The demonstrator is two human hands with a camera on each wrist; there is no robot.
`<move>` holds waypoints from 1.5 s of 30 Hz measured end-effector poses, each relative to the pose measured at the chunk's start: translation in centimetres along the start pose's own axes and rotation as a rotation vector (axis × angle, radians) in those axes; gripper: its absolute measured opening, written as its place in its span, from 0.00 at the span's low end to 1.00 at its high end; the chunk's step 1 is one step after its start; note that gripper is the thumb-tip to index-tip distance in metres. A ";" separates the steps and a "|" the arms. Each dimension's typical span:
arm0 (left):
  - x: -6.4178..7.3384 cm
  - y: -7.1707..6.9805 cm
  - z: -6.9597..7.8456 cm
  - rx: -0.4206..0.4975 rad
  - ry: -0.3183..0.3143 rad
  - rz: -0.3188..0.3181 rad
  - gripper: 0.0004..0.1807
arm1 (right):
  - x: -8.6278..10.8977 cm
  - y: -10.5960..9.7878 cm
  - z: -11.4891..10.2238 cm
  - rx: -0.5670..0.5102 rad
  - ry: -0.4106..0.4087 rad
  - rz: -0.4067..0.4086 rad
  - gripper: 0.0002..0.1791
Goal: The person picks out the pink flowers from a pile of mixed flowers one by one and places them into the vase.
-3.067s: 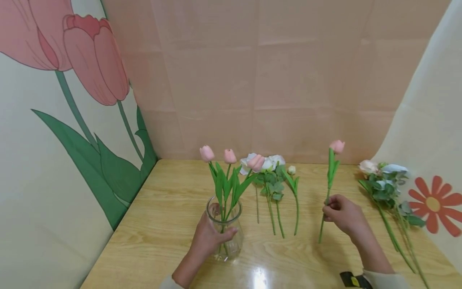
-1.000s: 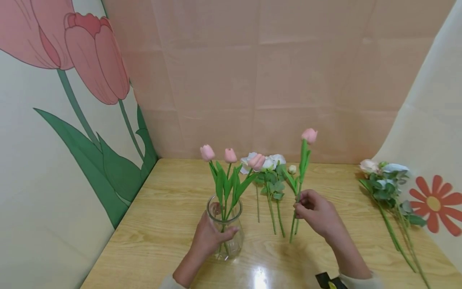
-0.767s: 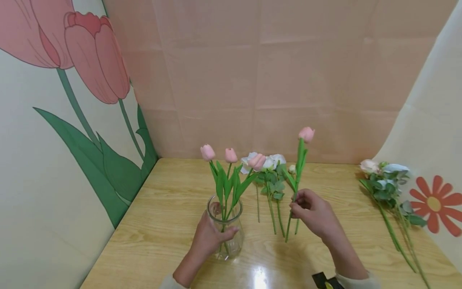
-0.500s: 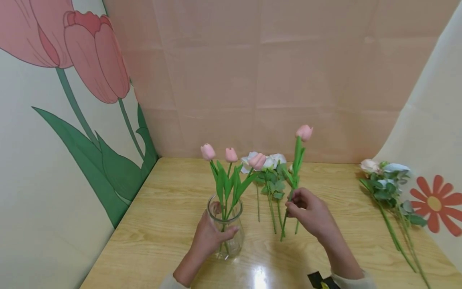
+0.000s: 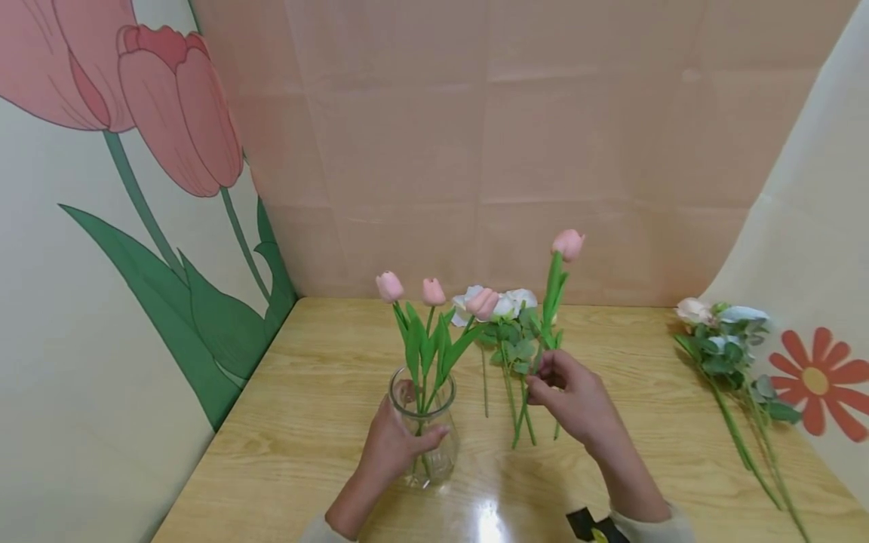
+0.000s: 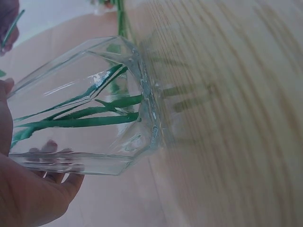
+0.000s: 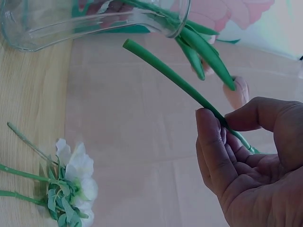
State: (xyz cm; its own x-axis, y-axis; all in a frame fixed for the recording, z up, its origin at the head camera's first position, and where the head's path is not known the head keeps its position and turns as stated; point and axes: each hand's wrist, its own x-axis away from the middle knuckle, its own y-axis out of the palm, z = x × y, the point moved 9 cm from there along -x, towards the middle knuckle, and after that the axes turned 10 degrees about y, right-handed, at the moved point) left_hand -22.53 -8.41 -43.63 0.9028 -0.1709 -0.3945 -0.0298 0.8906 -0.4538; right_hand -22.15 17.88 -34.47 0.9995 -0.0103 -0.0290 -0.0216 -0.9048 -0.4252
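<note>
My left hand [image 5: 394,443] grips a clear glass vase [image 5: 441,452] standing on the table, thumb across its front and fingers behind. Three pink tulips [image 5: 432,292] stand in the vase; in the left wrist view their green stems [image 6: 104,105] reach down to near its base. To the right of the vase, my right hand [image 5: 570,396] pinches the stem of another pink tulip [image 5: 568,245] between thumb and fingers, blossom up and leaning right. The right wrist view shows the cut end of that stem [image 7: 165,71] bare, apart from the vase [image 7: 99,30].
Behind the vase lie white flowers [image 5: 514,303] with leafy stems, partly hidden by the tulips. A second bunch of pale flowers [image 5: 726,354] lies at the right edge of the wooden table [image 5: 271,422]. A peach cloth [image 5: 407,151] hangs along the back.
My right hand has carried its tulip leftward from the table's right side toward the vase, its blossom rising. My left hand and the vase have stayed in place.
</note>
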 end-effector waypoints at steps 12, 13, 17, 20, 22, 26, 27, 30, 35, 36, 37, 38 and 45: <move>0.0 0.0 -0.1 -0.001 0.012 0.006 0.49 | -0.1 1.1 -1.1 -0.046 -0.019 -0.013 0.10; 0.0 0.0 -0.1 -0.003 0.009 0.008 0.49 | -0.1 1.2 -1.1 -0.048 -0.018 -0.016 0.09; 0.0 0.0 -0.3 -0.010 -0.003 0.010 0.49 | -0.1 1.5 -1.3 -0.061 -0.009 -0.030 0.09; 0.1 0.0 -0.4 0.000 -0.007 0.008 0.49 | -0.1 1.6 -1.6 -0.070 -0.018 -0.035 0.09; 0.1 0.1 -0.4 0.009 -0.006 0.007 0.48 | -0.1 1.7 -1.7 -0.074 -0.020 -0.036 0.09; 0.0 0.2 -0.3 0.021 0.004 0.006 0.48 | -0.1 1.9 -1.8 -0.087 -0.014 -0.037 0.08; 0.0 0.2 -0.3 0.021 0.007 0.007 0.47 | -0.1 1.9 -1.9 -0.090 -0.012 -0.038 0.08; 0.0 0.2 -0.2 0.022 0.017 0.008 0.47 | 0.0 2.1 -2.1 -0.096 -0.009 -0.041 0.09; 0.0 0.2 -0.1 0.011 0.017 0.011 0.46 | 0.1 2.3 -2.6 -0.120 -0.014 -0.042 0.09; 0.0 0.2 -0.1 0.007 0.017 0.012 0.46 | 0.1 2.3 -2.7 -0.127 -0.017 -0.042 0.09; 0.0 0.2 -0.1 0.004 0.018 0.013 0.47 | 0.1 2.4 -2.8 -0.131 -0.019 -0.044 0.09; 0.0 0.2 -0.2 0.004 0.017 0.013 0.47 | 0.2 2.4 -2.9 -0.135 -0.021 -0.045 0.09; 0.1 0.2 -0.4 -0.011 0.000 0.008 0.48 | 0.3 2.7 -3.4 -0.138 -0.026 -0.055 0.09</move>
State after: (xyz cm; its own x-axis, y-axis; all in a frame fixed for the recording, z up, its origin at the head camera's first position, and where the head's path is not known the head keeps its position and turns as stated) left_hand -22.62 -8.42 -44.02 0.9024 -0.1644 -0.3984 -0.0412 0.8872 -0.4595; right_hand -21.81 13.95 -32.57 0.9982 0.0505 -0.0329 0.0384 -0.9536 -0.2985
